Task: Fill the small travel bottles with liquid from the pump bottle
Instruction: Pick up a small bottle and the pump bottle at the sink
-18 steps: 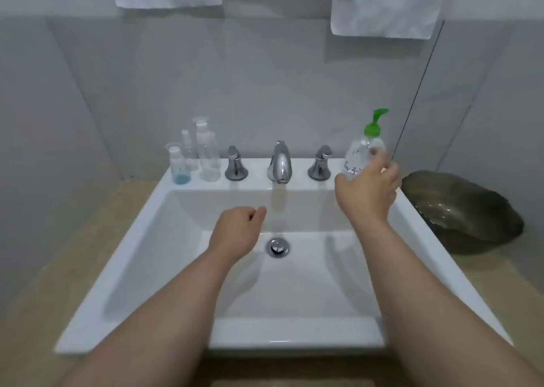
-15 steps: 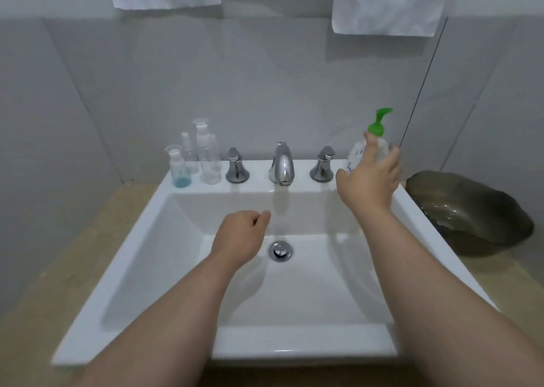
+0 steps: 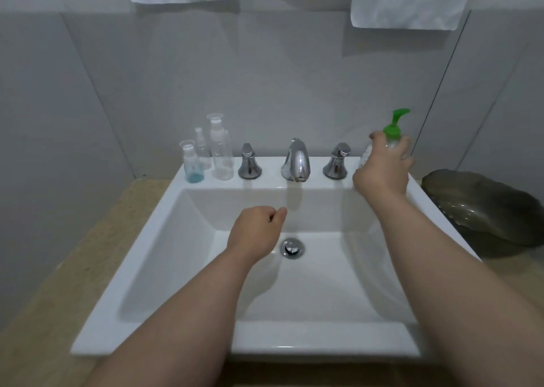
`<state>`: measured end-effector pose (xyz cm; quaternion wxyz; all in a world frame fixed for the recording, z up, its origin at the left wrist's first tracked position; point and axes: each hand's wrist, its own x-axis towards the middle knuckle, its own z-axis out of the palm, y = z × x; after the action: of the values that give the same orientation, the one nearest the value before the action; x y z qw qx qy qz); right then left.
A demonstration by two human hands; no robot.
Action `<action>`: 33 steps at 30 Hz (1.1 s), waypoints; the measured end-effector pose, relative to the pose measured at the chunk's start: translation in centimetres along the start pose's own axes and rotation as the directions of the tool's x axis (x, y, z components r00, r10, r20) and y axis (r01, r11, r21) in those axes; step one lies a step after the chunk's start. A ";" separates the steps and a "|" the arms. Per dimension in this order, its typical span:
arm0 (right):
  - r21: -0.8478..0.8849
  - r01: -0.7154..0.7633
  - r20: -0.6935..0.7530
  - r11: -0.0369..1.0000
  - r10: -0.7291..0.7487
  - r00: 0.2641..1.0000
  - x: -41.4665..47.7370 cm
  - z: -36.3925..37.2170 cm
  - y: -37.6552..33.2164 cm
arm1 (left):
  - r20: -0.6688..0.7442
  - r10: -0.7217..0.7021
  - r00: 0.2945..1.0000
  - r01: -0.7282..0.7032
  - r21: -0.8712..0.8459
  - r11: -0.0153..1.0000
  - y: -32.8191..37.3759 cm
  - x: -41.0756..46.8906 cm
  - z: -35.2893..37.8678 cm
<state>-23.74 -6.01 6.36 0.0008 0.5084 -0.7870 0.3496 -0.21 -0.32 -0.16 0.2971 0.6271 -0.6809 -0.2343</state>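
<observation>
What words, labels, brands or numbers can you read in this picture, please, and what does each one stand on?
No text here can be read.
Pump bottle: dark print on its side, too blurred to read and partly covered by the right hand that grips it.
Travel bottles: no print visible.
Faucet: no marking visible.

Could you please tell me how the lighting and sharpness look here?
Head view: dim, flat light; glare on the chrome spout; soft arm shadows in the sink; wall lines bow from wide-angle distortion; the right hand gripping the pump bottle is slightly blurred.
</observation>
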 end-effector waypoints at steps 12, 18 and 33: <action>-0.095 0.126 0.325 0.988 -0.089 0.942 -8.9 -2.0 1.3 | -0.084 -0.056 0.995 0.055 -0.013 0.998 -0.2 -0.4 -1.3; 0.012 0.308 0.654 0.951 -0.241 0.717 -9.8 -1.3 3.3 | -0.108 -0.101 0.989 0.101 -0.010 0.995 -0.4 -1.0 -1.8; 0.133 0.378 0.677 0.916 -0.362 0.640 -9.7 0.3 4.2 | -0.109 -0.138 0.984 0.137 -0.023 0.990 -0.2 -1.5 -2.0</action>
<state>-22.34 2.58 0.34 -0.2149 0.7511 -0.6127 0.1194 1.43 1.23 0.99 0.3221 0.6822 -0.6168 -0.2245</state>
